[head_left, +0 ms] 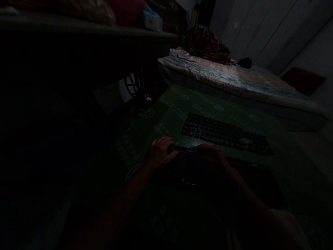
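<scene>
The scene is very dark. A black keyboard base [252,173] lies across the green table in front of me. My left hand [160,152] is closed on its far left corner, thumb on top. Over its far edge, my right hand [212,154] is closed in a pinch around a thin object with a small bluish tip [191,148], too dark to name. That tip is at or just above the edge of the base. Beyond my hands, a block of dark keycaps [221,132] lies in keyboard layout on the table.
The green tabletop [166,107] bears white print and globe marks. Behind it stands a bed [234,78] with a patterned cloth heap [205,43]. At left is a dark table [104,29] with bags on top and a spoked wheel [131,85] below.
</scene>
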`<state>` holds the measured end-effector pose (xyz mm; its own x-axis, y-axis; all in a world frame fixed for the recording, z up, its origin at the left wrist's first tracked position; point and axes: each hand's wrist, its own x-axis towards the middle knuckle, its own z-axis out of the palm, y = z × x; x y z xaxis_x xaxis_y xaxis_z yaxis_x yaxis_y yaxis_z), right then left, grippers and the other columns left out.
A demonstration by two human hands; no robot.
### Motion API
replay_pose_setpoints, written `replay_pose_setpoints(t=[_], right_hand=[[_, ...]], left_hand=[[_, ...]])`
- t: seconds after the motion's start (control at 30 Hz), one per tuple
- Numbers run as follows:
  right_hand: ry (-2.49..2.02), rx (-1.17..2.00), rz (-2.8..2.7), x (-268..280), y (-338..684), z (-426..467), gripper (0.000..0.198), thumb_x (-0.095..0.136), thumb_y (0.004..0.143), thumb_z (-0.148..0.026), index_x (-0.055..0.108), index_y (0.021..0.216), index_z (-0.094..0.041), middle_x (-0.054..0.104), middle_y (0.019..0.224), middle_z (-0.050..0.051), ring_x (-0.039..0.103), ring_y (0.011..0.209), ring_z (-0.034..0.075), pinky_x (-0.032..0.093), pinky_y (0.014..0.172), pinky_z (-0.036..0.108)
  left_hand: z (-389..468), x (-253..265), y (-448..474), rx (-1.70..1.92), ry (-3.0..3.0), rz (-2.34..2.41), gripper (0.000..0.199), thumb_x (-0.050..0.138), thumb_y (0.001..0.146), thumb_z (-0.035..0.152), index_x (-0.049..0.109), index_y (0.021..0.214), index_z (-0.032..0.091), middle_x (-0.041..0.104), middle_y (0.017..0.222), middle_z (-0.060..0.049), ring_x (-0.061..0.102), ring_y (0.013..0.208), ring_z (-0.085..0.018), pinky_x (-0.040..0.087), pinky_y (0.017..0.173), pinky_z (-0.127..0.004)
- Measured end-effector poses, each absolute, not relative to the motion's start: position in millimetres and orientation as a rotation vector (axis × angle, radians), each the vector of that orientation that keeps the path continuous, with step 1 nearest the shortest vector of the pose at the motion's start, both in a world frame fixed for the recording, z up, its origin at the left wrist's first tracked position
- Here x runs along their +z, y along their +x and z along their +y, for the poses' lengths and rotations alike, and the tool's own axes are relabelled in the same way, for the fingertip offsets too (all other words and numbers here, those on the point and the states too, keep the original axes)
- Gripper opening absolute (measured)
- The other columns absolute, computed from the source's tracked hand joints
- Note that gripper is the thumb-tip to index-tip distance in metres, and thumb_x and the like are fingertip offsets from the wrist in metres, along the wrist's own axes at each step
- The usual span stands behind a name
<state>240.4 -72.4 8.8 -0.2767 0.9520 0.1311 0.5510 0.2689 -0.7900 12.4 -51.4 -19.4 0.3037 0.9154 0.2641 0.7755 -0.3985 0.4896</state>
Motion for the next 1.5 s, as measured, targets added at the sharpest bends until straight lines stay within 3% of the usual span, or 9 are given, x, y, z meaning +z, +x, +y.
replay_pose_setpoints(t=[0.23,0.4,0.53,1.5], right_hand=[[-1.380,0.857,-1.942,15.8,226.1,-64.3,0.020,0.053,0.074,-0.027,0.068,0.067,-0.016,0.068,0.066,0.004,0.061,0.059,0.017,0.044,0.054,0.025],[-1.413,0.942,-1.812,17.5,232.6,-69.0,0.020,0.059,0.072,-0.032,0.069,0.068,-0.015,0.069,0.065,0.005,0.061,0.058,0.017,0.044,0.051,0.024],[-1.341,0.942,-1.786,12.2,232.1,-69.9,0.022,0.059,0.073,-0.033,0.070,0.071,-0.015,0.071,0.072,0.008,0.063,0.065,0.019,0.048,0.058,0.027],[-1.351,0.894,-1.874,0.4,219.5,-69.8,0.020,0.056,0.076,-0.032,0.070,0.074,-0.019,0.071,0.071,0.005,0.063,0.063,0.019,0.048,0.059,0.027]], left_hand=[[-53.5,-17.8,14.0,0.729,2.280,1.554,0.034,0.060,0.074,0.037,0.061,0.104,0.020,0.059,0.122,-0.008,0.048,0.119,-0.026,0.035,0.100,-0.047],[-54.4,-20.7,12.9,0.753,2.283,1.544,0.034,0.061,0.074,0.038,0.061,0.103,0.020,0.059,0.123,-0.009,0.048,0.120,-0.025,0.035,0.100,-0.046],[-55.2,-19.9,13.2,0.752,2.273,1.539,0.033,0.060,0.074,0.038,0.061,0.103,0.021,0.059,0.123,-0.008,0.048,0.119,-0.025,0.034,0.100,-0.047],[-55.2,-18.3,12.6,0.745,2.265,1.533,0.032,0.058,0.075,0.034,0.060,0.104,0.021,0.059,0.123,-0.007,0.049,0.119,-0.024,0.034,0.100,-0.046]])
